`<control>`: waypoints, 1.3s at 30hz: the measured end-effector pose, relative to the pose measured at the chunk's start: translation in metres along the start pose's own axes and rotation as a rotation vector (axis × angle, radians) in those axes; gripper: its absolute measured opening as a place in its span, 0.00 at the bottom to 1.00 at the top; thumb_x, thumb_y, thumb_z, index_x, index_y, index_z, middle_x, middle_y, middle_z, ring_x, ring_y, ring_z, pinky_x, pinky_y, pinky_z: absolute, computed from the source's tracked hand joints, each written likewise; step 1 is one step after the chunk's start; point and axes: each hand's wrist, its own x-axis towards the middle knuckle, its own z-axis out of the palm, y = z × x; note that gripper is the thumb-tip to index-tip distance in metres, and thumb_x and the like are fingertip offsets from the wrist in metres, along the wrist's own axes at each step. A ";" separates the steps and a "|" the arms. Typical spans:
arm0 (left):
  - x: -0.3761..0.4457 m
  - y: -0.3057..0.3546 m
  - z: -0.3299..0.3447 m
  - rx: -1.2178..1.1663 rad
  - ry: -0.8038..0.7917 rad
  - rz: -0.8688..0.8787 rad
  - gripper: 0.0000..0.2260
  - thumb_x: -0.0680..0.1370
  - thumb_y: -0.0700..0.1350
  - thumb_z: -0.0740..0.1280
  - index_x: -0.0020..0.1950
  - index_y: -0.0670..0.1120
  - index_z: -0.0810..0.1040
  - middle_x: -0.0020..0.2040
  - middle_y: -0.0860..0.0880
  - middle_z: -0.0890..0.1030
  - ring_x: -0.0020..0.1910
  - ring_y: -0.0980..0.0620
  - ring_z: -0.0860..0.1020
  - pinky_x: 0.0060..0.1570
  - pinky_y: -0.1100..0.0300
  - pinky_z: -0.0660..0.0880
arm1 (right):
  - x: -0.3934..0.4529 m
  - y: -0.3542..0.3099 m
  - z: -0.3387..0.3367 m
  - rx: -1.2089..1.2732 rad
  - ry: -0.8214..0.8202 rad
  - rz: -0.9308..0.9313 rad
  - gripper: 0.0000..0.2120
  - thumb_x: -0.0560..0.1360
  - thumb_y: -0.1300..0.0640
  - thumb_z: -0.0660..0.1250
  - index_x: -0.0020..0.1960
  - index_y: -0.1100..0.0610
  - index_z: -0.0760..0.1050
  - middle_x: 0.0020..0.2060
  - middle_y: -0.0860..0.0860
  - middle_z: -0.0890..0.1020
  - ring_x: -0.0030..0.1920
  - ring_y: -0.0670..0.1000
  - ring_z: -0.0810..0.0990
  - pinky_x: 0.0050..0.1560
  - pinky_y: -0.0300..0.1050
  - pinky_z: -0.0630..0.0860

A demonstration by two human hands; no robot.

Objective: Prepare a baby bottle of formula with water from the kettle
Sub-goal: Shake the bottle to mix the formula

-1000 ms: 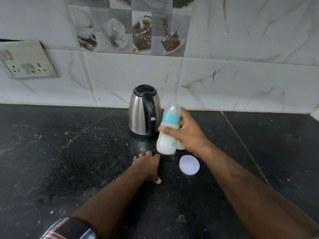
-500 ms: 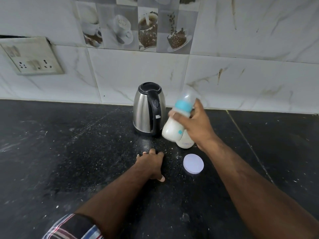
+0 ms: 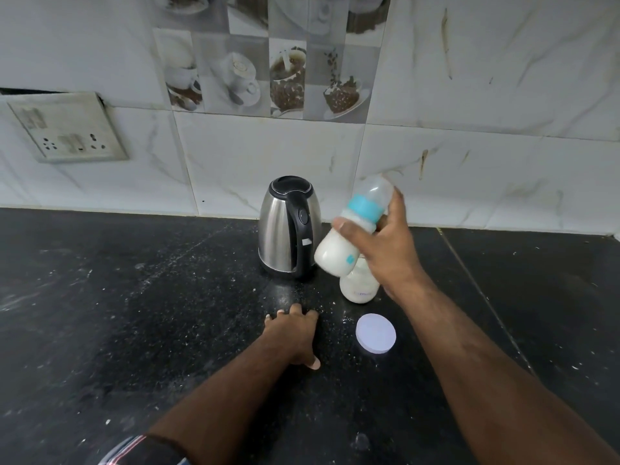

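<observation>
My right hand (image 3: 382,245) grips a baby bottle (image 3: 339,251) with a blue collar and clear cap, full of white liquid, tilted with its top to the upper right, in the air beside the kettle. The steel kettle (image 3: 280,229) with black lid and handle stands at the back of the black counter (image 3: 134,313). Under the bottle stands a small white container (image 3: 357,288), partly hidden by my wrist. Its round white lid (image 3: 375,333) lies flat in front. My left hand (image 3: 292,333) rests on the counter, fingers curled under, holding nothing.
White marble-look wall tiles rise behind the counter, with a band of coffee-cup picture tiles. A switch and socket plate (image 3: 67,129) is on the wall at left. White powder specks are scattered over the counter around the kettle.
My right hand has lifted the bottle up and tipped it, top to the right, as in shaking. The left hand has stayed on the counter.
</observation>
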 end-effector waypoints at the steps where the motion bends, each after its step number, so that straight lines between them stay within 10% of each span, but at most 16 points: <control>1: 0.000 0.000 0.000 0.004 -0.004 0.000 0.46 0.71 0.58 0.78 0.82 0.50 0.57 0.81 0.39 0.59 0.78 0.34 0.62 0.76 0.32 0.61 | -0.005 0.002 0.002 -0.084 -0.075 0.021 0.46 0.67 0.56 0.83 0.77 0.42 0.61 0.55 0.43 0.81 0.50 0.40 0.83 0.57 0.44 0.82; 3: 0.000 0.001 0.000 0.011 -0.004 -0.002 0.46 0.71 0.58 0.78 0.82 0.50 0.57 0.81 0.39 0.59 0.78 0.34 0.62 0.75 0.32 0.61 | -0.017 0.006 0.007 -0.204 -0.204 0.050 0.49 0.65 0.51 0.84 0.77 0.40 0.60 0.56 0.38 0.80 0.52 0.35 0.81 0.58 0.41 0.80; 8: 0.000 0.001 -0.001 0.000 -0.006 -0.006 0.46 0.71 0.58 0.78 0.82 0.51 0.57 0.81 0.39 0.59 0.78 0.34 0.63 0.75 0.32 0.61 | -0.003 0.000 0.007 0.030 0.093 -0.007 0.36 0.68 0.58 0.82 0.71 0.51 0.69 0.48 0.44 0.82 0.43 0.38 0.82 0.46 0.41 0.80; 12: -0.001 0.001 -0.001 0.002 0.000 -0.008 0.46 0.71 0.58 0.79 0.82 0.50 0.58 0.80 0.39 0.59 0.78 0.33 0.63 0.75 0.32 0.62 | -0.017 0.005 0.015 -0.146 -0.153 0.048 0.50 0.65 0.52 0.84 0.79 0.41 0.60 0.57 0.43 0.83 0.54 0.39 0.83 0.55 0.38 0.80; 16: -0.001 0.001 -0.001 -0.013 -0.010 -0.010 0.46 0.71 0.57 0.79 0.82 0.51 0.57 0.81 0.39 0.58 0.78 0.33 0.62 0.75 0.32 0.62 | -0.003 0.003 0.009 0.028 0.034 0.006 0.36 0.68 0.58 0.82 0.71 0.49 0.69 0.48 0.43 0.83 0.45 0.41 0.84 0.47 0.42 0.80; 20: -0.002 0.002 -0.002 -0.005 -0.005 -0.008 0.46 0.71 0.57 0.79 0.82 0.50 0.57 0.80 0.39 0.60 0.78 0.33 0.63 0.74 0.32 0.63 | -0.015 0.006 0.015 -0.110 -0.167 0.032 0.44 0.67 0.57 0.83 0.76 0.45 0.64 0.53 0.40 0.82 0.49 0.33 0.82 0.48 0.29 0.77; 24: 0.000 0.000 -0.001 -0.011 -0.012 -0.009 0.46 0.71 0.57 0.79 0.81 0.50 0.57 0.80 0.39 0.59 0.77 0.32 0.63 0.74 0.32 0.63 | -0.004 0.002 0.008 0.048 0.042 0.026 0.26 0.70 0.62 0.80 0.62 0.50 0.72 0.45 0.45 0.82 0.40 0.38 0.83 0.43 0.37 0.78; 28: 0.000 0.002 -0.001 0.005 -0.007 -0.009 0.48 0.71 0.57 0.79 0.82 0.50 0.55 0.80 0.38 0.59 0.78 0.33 0.63 0.74 0.31 0.62 | -0.022 0.009 0.015 -0.103 -0.180 0.038 0.41 0.67 0.60 0.82 0.74 0.49 0.67 0.54 0.39 0.81 0.49 0.32 0.82 0.48 0.30 0.77; 32: 0.001 0.002 -0.002 0.001 -0.017 -0.013 0.47 0.71 0.57 0.79 0.82 0.50 0.56 0.80 0.38 0.59 0.78 0.32 0.63 0.75 0.32 0.62 | -0.007 0.006 0.009 0.024 0.010 0.031 0.29 0.70 0.63 0.80 0.66 0.55 0.71 0.45 0.45 0.82 0.39 0.37 0.83 0.42 0.36 0.78; 35: 0.001 0.002 -0.001 0.009 -0.007 -0.008 0.48 0.70 0.57 0.79 0.82 0.50 0.55 0.80 0.38 0.58 0.77 0.33 0.64 0.74 0.32 0.63 | -0.021 0.010 0.015 -0.148 -0.197 0.028 0.39 0.67 0.56 0.83 0.73 0.47 0.68 0.52 0.37 0.80 0.48 0.31 0.81 0.47 0.31 0.77; 39: 0.003 0.000 -0.001 -0.002 -0.003 -0.010 0.48 0.70 0.57 0.79 0.82 0.50 0.56 0.81 0.39 0.57 0.77 0.33 0.64 0.74 0.33 0.64 | -0.008 0.001 0.008 0.015 0.007 0.036 0.28 0.69 0.62 0.81 0.64 0.52 0.73 0.47 0.45 0.82 0.42 0.38 0.83 0.42 0.33 0.78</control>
